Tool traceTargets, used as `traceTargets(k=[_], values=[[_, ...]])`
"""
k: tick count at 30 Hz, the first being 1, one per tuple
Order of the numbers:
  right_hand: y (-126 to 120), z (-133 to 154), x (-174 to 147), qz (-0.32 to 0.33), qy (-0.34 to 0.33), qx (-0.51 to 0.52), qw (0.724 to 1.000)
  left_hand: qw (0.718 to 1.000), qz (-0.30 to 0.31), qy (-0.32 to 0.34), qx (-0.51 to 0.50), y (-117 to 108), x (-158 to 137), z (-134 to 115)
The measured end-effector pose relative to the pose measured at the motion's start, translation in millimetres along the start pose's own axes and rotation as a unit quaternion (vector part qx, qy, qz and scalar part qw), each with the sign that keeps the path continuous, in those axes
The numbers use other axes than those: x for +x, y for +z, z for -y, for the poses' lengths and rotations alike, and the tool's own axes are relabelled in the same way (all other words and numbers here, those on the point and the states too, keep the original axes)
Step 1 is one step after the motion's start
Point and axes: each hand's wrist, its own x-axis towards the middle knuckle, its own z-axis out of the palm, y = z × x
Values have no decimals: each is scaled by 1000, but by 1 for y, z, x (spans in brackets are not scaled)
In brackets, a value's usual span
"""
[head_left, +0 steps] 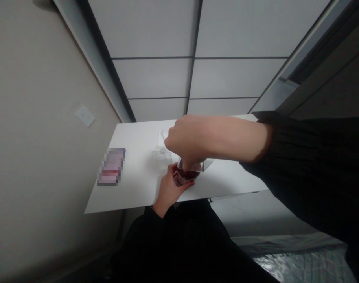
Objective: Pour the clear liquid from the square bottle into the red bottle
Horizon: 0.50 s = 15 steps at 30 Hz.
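Observation:
My left hand (169, 184) is wrapped round the side of a clear jar (185, 179) with dark red contents, near the front edge of the white table (132, 192). Over the jar's mouth is my right hand (186, 137), bent at the wrist, its fingers curled downward and partly inside the rim. What those fingers hold, if anything, is hidden behind the hand. A clear plastic box (162, 156) lies just left of the jar. Behind it, a small pale see-through piece (161, 137) is partly covered by my right hand.
A blurred-out pinkish, phone-shaped item (112, 167) lies on the table's left side. White panelled doors (158, 78) stand behind the table. On the left wall is a socket (85, 116). Shiny plastic sheeting (303, 261) covers the lower right.

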Motion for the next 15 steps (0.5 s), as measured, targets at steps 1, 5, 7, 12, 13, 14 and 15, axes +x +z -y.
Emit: traceTargets(k=[1,5,7,12,13,14,15], values=[[-1,1,1,6,2,-4,1000,1000,-1,-3,-2,0,0,0],[-4,1,3,10,-9,-4,1000,1000,2,-8,-19,0,0,-2],[-4,1,3,9,-9,-1,1000,1000,3,-8,-30,0,0,-2],[-6,2,5,14,-10,10,1000,999,1,-14,-30,-1,0,-4],[-7,3,5,18,-7,13,1000,999,1,-15,-34,-1,0,-5],[-9,3,4,25,-4,15,1000,999,2,-16,-39,-1,0,-5],[-11,4,4,31,-4,15,999,999,3,-17,-45,0,0,-5]])
